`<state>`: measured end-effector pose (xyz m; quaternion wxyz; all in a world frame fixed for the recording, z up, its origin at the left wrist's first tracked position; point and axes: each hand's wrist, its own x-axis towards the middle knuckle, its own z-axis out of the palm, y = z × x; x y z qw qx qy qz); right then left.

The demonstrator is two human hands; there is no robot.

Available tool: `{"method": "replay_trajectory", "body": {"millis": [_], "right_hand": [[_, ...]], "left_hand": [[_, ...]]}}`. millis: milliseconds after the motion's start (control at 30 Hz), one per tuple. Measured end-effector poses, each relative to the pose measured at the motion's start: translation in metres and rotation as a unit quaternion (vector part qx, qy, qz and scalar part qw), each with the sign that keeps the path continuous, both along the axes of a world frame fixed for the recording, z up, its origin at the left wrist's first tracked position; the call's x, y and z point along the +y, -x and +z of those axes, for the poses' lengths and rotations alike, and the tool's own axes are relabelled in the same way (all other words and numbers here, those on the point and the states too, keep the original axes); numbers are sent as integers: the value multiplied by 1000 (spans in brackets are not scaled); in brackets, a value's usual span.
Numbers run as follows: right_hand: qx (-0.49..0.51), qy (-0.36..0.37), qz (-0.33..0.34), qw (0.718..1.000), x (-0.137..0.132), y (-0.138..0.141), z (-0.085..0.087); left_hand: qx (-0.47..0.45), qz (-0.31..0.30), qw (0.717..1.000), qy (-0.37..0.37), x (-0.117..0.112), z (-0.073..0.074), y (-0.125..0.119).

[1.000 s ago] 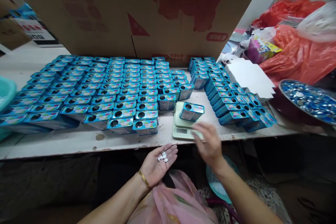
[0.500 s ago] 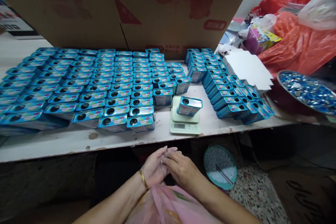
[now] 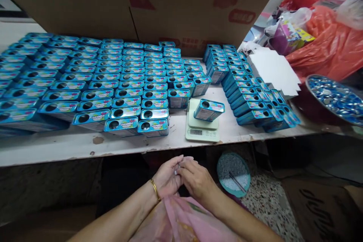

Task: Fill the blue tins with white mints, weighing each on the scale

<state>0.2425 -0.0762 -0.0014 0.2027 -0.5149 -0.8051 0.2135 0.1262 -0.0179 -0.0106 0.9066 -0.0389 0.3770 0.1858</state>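
My left hand (image 3: 167, 176) is turned palm up and cupped below the table's front edge, a gold bangle on its wrist. Over that palm bends my right hand (image 3: 195, 179), fingers curled and fingertips pressed together. A small white speck shows at the right fingertips; what lies in the palm is mostly hidden. Ahead of both hands, a blue tin (image 3: 209, 109) with a round hole in its top stands on a pale green kitchen scale (image 3: 202, 135). Neither hand touches the tin or scale.
Rows of similar blue tins (image 3: 126, 102) fill the table's left; another group (image 3: 246, 94) stands right. Behind rises a large cardboard box (image 3: 181, 7). White card (image 3: 272, 70) and a bowl of blue-silver caps (image 3: 331, 94) are right. A turquoise basin (image 3: 234, 176) of whitish pellets sits below.
The view has tilted down slightly, so the table things sit a little higher in the picture. My hands stay together, with the right fingers still over the left palm.
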Motion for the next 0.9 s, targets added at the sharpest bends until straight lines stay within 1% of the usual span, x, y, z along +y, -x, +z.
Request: {"method": "replay_trajectory", "body": {"millis": [67,100,133,167,233,267,300,333,400,467,533,600,667,800,867,900], "right_hand": [[24,-33,1,999,1,-5,4],[38,-61,-14,997,3,-12,8],[50,-95,-47,993,7,-21,15],[57,-134,-96,985,12,-33,23],[50,-207,-213,954,28,-60,42],[40,-231,-257,938,38,-73,52],[27,-242,-276,930,49,-85,62],[12,-243,-281,928,61,-95,69],[-17,-232,-258,938,83,-107,78],[-38,-210,-225,951,101,-111,78],[-43,-184,-200,961,112,-110,74],[-33,-156,-184,970,116,-111,70],[-13,-149,-182,972,115,-114,72],[29,-181,-197,963,110,-121,91],[50,-187,-186,963,112,-119,100],[58,-184,-173,966,116,-115,102]], "left_hand": [[-29,0,1000,-6,1,0,2],[-41,1,999,-10,1,0,3],[-47,2,999,-13,1,1,5],[-45,1,999,-15,1,1,6],[-16,-3,1000,-22,2,1,9],[5,-1,999,-32,3,1,9],[23,6,999,-48,4,2,10],[37,17,997,-70,6,2,10],[55,38,991,-119,13,3,9],[75,50,981,-172,24,5,6],[114,41,968,-221,38,8,0],[158,16,953,-258,52,11,-8],[180,-10,943,-279,62,13,-19],[174,-19,935,-309,73,12,-49],[171,-12,932,-318,76,9,-65],[169,-7,932,-321,76,7,-71]]}}
